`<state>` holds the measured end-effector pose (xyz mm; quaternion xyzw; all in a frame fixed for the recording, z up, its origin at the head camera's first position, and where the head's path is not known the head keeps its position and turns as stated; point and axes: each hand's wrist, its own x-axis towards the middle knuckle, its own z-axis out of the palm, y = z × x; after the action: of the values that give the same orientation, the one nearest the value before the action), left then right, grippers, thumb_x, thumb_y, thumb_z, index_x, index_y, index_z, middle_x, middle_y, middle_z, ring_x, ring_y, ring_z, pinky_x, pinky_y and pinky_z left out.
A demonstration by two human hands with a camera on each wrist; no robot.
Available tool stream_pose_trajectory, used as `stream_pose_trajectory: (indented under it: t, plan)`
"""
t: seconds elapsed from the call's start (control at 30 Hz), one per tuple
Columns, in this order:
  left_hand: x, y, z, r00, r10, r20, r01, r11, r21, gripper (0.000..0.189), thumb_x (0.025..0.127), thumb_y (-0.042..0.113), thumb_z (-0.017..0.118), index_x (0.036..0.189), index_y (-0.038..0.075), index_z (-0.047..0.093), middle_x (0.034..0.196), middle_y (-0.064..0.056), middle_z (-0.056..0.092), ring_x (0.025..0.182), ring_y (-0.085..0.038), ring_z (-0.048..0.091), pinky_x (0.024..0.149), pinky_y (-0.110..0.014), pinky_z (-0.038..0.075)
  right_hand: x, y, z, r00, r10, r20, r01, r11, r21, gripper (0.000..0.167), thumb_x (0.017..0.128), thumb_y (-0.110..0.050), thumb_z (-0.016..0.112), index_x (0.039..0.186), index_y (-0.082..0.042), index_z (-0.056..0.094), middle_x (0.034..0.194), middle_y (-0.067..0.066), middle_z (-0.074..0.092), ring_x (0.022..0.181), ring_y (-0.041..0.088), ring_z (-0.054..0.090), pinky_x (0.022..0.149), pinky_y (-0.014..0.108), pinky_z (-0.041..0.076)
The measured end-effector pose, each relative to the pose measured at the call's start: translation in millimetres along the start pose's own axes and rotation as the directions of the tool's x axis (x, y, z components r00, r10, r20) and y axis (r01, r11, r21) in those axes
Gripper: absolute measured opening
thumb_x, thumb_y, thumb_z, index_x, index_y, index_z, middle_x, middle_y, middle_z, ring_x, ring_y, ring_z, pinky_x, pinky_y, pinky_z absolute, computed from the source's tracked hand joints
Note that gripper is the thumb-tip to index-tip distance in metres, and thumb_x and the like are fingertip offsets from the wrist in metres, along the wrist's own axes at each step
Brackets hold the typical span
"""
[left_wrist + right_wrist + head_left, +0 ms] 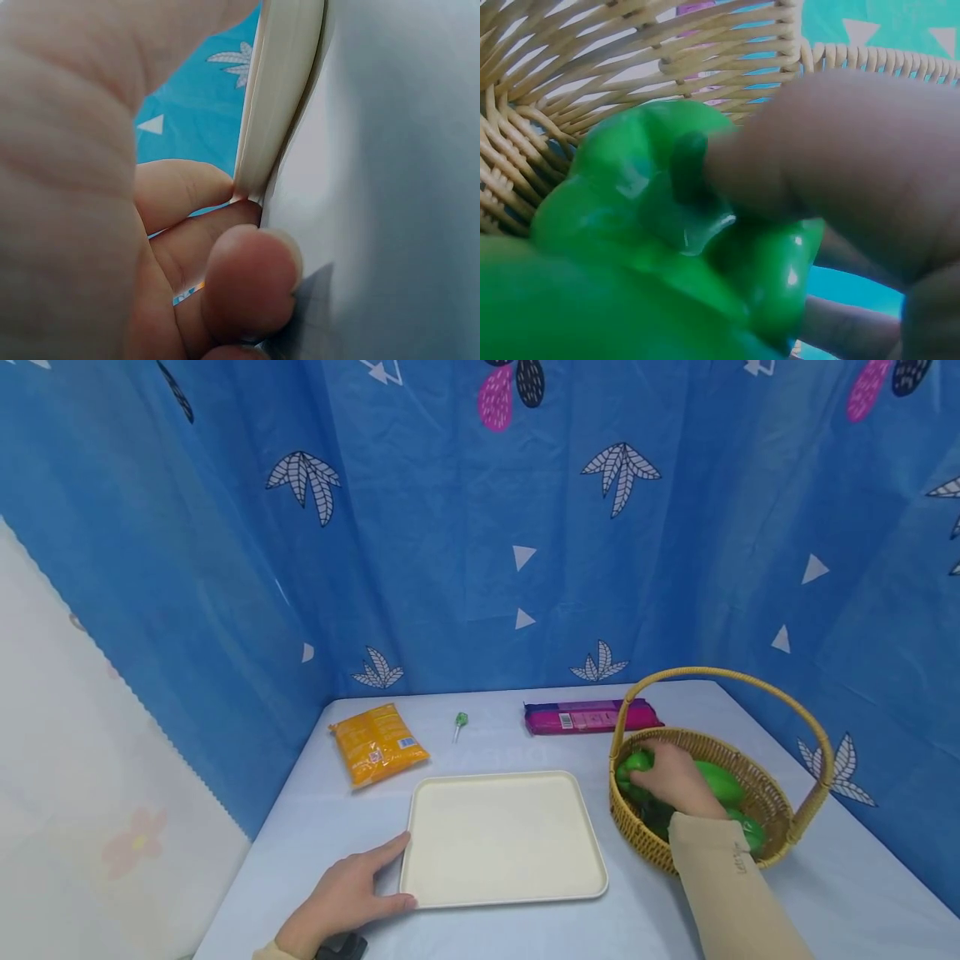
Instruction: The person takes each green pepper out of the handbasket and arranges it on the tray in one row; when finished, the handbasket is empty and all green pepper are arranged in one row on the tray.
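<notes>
Inside the wicker basket (643,837), my right hand (678,778) grips a glossy green bell pepper (636,767). In the right wrist view the thumb presses into the top of the pepper (607,202), with fingers on its far side. Other green items lie beside it in the basket, among them a smooth rounded one (720,782), partly covered by the hand and sleeve. My left hand (341,893) touches the left edge of a cream rectangular tray (502,839), index finger and thumb spread along the rim. The left wrist view shows fingertips against the tray's side (274,97).
An orange packet (378,745) lies at the back left of the white table (480,935). Near it is a green lollipop (461,719). A purple-pink packet (588,717) lies at the back right. The basket's tall handle (720,672) arches up; a blue curtain (465,527) hangs behind.
</notes>
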<state>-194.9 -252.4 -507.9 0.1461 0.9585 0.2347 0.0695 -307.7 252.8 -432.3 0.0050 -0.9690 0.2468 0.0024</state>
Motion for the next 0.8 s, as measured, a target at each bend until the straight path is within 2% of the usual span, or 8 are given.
stream_pose_trajectory:
  t: [0.1, 0.2, 0.27, 0.3, 0.37, 0.5, 0.6, 0.8]
  plan:
    - [0.0, 0.4, -0.3, 1.000, 0.005, 0.003, -0.005, 1.000, 0.002, 0.103, 0.076, 0.080, 0.070, 0.155, 0.017, 0.049, 0.153, -0.003, 0.056, 0.136, -0.029, 0.058, 0.109, -0.053, 0.051, 0.2, 0.5, 0.6, 1.000, 0.008, -0.015, -0.008, 1.000, 0.002, 0.068, 0.094, -0.021, 0.071, 0.147, 0.011, 0.043, 0.140, 0.037, 0.052, 0.119, 0.050, 0.056, 0.095, 0.065, 0.054]
    - [0.2, 0.3, -0.4, 1.000, 0.010, 0.001, -0.010, 1.000, 0.006, 0.102, 0.077, 0.080, 0.070, 0.155, 0.017, 0.049, 0.152, -0.003, 0.057, 0.135, -0.029, 0.059, 0.108, -0.052, 0.052, 0.1, 1.3, 1.1, 0.999, 0.026, -0.036, -0.025, 0.999, 0.024, 0.064, 0.095, -0.023, 0.068, 0.145, 0.010, 0.044, 0.133, 0.036, 0.057, 0.105, 0.044, 0.062, 0.080, 0.054, 0.060]
    - [0.3, -0.2, -0.3, 1.000, 0.010, -0.001, -0.010, 1.000, 0.009, 0.102, 0.077, 0.079, 0.070, 0.155, 0.017, 0.049, 0.152, -0.002, 0.057, 0.135, -0.028, 0.059, 0.108, -0.052, 0.052, -0.1, 1.9, 1.3, 0.998, 0.035, -0.043, -0.034, 0.999, 0.040, 0.059, 0.096, -0.025, 0.067, 0.141, 0.008, 0.047, 0.126, 0.033, 0.061, 0.091, 0.035, 0.061, 0.069, 0.042, 0.057]
    - [0.3, -0.3, -0.2, 1.000, 0.011, -0.002, -0.011, 1.000, 0.009, 0.102, 0.077, 0.079, 0.070, 0.155, 0.017, 0.049, 0.152, -0.002, 0.057, 0.135, -0.028, 0.059, 0.108, -0.052, 0.052, -0.4, 2.0, 1.1, 0.998, 0.040, -0.045, -0.038, 0.998, 0.046, 0.057, 0.097, -0.026, 0.067, 0.140, 0.008, 0.048, 0.123, 0.032, 0.063, 0.088, 0.033, 0.061, 0.067, 0.041, 0.056]
    - [0.3, -0.1, -0.3, 1.000, 0.010, -0.004, -0.010, 1.000, 0.010, 0.102, 0.077, 0.079, 0.070, 0.155, 0.017, 0.049, 0.152, -0.002, 0.057, 0.135, -0.028, 0.059, 0.108, -0.052, 0.053, -0.8, 2.6, 1.0, 0.998, 0.046, -0.050, -0.044, 0.998, 0.051, 0.055, 0.100, -0.028, 0.064, 0.139, 0.007, 0.050, 0.124, 0.032, 0.063, 0.092, 0.035, 0.064, 0.070, 0.045, 0.059]
    - [-0.3, 0.0, -0.7, 1.000, 0.011, -0.011, -0.011, 1.000, 0.010, 0.101, 0.077, 0.078, 0.071, 0.154, 0.018, 0.050, 0.152, -0.002, 0.057, 0.134, -0.028, 0.059, 0.108, -0.052, 0.053, -1.8, 3.2, 1.0, 0.995, 0.060, -0.075, -0.055, 0.997, 0.062, 0.056, 0.106, -0.032, 0.054, 0.144, 0.009, 0.049, 0.136, 0.036, 0.057, 0.114, 0.052, 0.062, 0.088, 0.063, 0.056]
    - [-0.5, -0.2, -0.7, 1.000, 0.011, -0.016, -0.011, 1.000, 0.014, 0.100, 0.077, 0.078, 0.071, 0.154, 0.018, 0.050, 0.151, -0.002, 0.058, 0.134, -0.028, 0.060, 0.107, -0.052, 0.053, -3.6, 4.0, 0.2, 0.990, 0.079, -0.114, -0.070, 0.994, 0.079, 0.056, 0.108, -0.033, 0.047, 0.144, 0.010, 0.049, 0.137, 0.037, 0.056, 0.117, 0.054, 0.059, 0.089, 0.064, 0.055]
    - [0.0, 0.2, -1.0, 1.000, 0.011, -0.019, -0.010, 1.000, 0.020, 0.100, 0.077, 0.079, 0.071, 0.154, 0.018, 0.050, 0.151, -0.002, 0.058, 0.134, -0.027, 0.060, 0.107, -0.051, 0.053, -5.5, 2.9, -0.4, 0.981, 0.109, -0.160, -0.091, 0.989, 0.115, 0.050, 0.107, -0.030, 0.048, 0.139, 0.008, 0.055, 0.131, 0.033, 0.061, 0.110, 0.048, 0.064, 0.082, 0.058, 0.057]
